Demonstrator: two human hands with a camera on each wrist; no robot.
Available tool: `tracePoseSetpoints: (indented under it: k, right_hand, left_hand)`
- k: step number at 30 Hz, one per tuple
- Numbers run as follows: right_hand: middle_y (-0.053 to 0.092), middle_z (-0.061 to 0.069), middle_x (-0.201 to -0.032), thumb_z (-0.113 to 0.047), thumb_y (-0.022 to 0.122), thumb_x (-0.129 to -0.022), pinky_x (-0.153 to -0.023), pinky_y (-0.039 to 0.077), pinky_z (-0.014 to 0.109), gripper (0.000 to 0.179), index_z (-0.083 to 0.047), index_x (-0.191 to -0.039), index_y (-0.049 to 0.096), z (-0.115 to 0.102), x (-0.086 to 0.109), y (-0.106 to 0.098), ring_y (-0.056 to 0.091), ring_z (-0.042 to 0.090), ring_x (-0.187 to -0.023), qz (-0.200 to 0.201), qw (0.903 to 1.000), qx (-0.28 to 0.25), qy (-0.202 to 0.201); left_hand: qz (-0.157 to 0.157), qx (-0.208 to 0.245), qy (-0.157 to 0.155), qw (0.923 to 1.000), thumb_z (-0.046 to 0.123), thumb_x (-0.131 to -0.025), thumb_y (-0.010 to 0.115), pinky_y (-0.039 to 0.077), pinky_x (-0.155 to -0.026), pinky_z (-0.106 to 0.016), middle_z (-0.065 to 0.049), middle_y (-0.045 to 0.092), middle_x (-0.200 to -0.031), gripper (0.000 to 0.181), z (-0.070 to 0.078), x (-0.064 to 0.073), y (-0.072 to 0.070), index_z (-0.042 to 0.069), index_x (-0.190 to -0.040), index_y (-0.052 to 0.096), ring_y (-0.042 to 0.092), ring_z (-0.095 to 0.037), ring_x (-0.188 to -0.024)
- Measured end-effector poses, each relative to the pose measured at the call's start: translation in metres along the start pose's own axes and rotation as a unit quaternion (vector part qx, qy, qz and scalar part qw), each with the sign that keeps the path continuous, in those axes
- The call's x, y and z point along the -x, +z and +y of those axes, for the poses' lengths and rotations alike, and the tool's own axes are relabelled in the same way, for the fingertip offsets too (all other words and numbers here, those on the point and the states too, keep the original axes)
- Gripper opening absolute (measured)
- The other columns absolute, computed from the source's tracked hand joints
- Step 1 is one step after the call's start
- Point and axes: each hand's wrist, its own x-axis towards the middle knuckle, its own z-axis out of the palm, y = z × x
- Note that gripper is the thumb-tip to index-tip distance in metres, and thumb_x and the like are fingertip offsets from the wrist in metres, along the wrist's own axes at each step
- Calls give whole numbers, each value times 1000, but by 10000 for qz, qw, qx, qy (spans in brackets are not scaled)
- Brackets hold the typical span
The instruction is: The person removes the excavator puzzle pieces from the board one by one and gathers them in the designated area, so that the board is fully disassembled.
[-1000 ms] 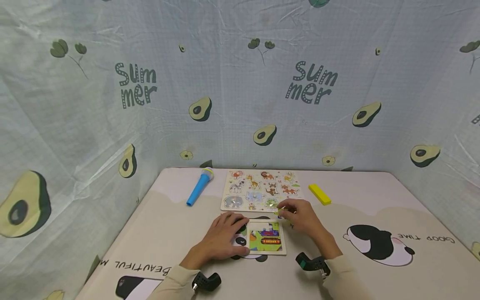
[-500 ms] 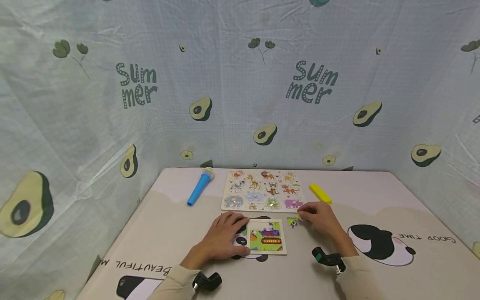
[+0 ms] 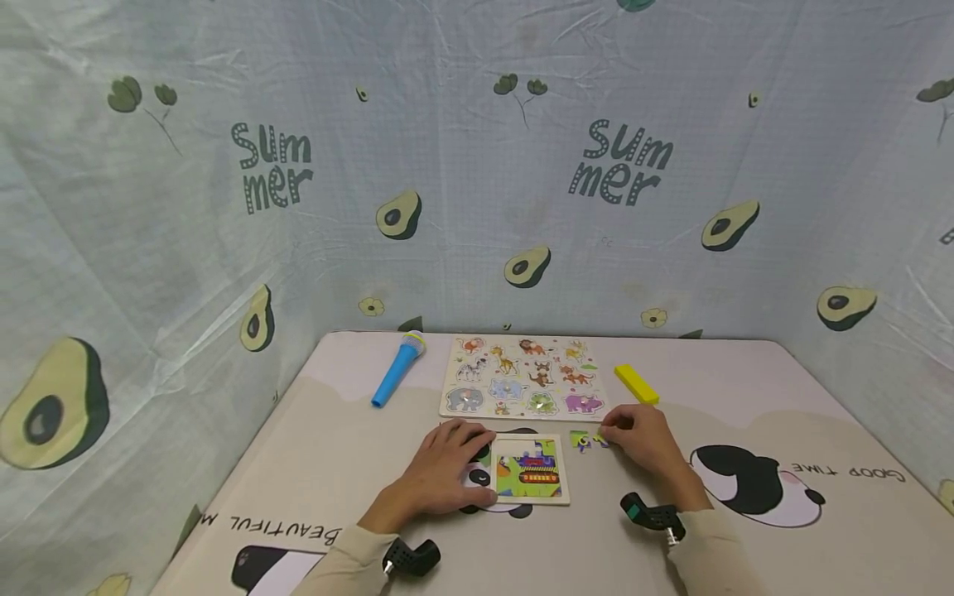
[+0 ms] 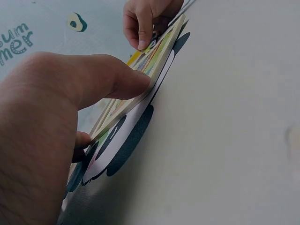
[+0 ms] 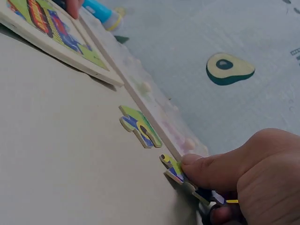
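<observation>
i see the left hand (image 3: 447, 468) resting spread on a square pale-wood puzzle frame (image 3: 532, 501); at its two o'clock, the right hand (image 3: 643, 436) pinches a flat yellow-and-blue jigsaw piece (image 5: 175, 173).

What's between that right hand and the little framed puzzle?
One loose puzzle piece lies on the table between the framed puzzle and the right hand, which pinches another piece. The head and right wrist views both show it.
</observation>
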Motion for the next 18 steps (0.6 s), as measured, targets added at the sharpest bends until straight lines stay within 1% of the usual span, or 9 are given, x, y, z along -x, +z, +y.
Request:
tracePoseSetpoints:
  k: [4, 8, 13, 18]
  right_hand:
    - [66, 2, -83, -15, 76, -89, -72, 47, 31, 8, -7, -94, 76, 0, 1, 2, 54, 20, -79, 126, 9997, 180, -57]
    - [64, 3, -84, -15, 78, -88, -72, 47, 32, 10, -6, -93, 75, 0, 2, 2, 54, 21, -79, 126, 9995, 300, -17]
    - [65, 3, -86, -15, 78, -88, -72, 47, 32, 11, -6, -93, 75, -2, 3, 1, 54, 21, -80, 123, 9995, 304, -32]
    - [64, 3, -86, -19, 76, -90, -66, 45, 28, 12, -8, -95, 75, -6, 2, 0, 52, 21, -79, 268, 9995, 138, -72]
  left_hand:
    - [-4, -23, -2, 10000, 63, -78, 65, 23, -117, -59, 1, 45, -152, 85, 0, 0, 0, 24, -151, 49, 28, -32, -146]
    - [-11, -46, -2, 10000, 64, -78, 65, 23, -117, -59, 0, 45, -152, 85, 0, 0, 0, 24, -151, 49, 28, -32, -146]
    - [0, -39, 13, 10000, 63, -78, 65, 23, -117, -60, 0, 45, -152, 84, 0, 0, 0, 24, -151, 49, 29, -32, -146]
    - [9, -38, 7, 10000, 63, -78, 65, 23, -117, -60, 0, 45, -152, 84, 1, 1, -1, 24, -151, 49, 28, -32, -146]
